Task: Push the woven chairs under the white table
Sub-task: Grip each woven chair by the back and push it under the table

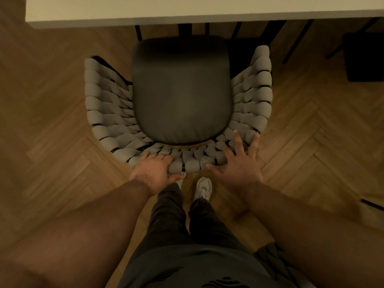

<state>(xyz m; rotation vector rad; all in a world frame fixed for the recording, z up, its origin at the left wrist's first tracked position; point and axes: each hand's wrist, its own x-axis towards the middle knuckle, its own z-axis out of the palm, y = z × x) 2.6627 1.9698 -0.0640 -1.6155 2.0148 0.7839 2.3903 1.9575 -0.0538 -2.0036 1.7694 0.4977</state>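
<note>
A woven chair [108, 113] with a grey braided back and a dark seat cushion [180, 90] stands in front of me, seen from above. Its seat front lies just short of the edge of the white table [187, 9] at the top of the view. My left hand [152, 171] grips the top rail of the backrest, fingers over the top and thumb under it. My right hand [239, 161] lies flat with fingers spread on the right part of the same rail.
Herringbone wood floor [52, 132] surrounds the chair. Black legs of further chairs show under the table at upper right [299, 40]. My feet [203, 187] stand right behind the chair. A bit of another woven chair [276, 258] is at lower right.
</note>
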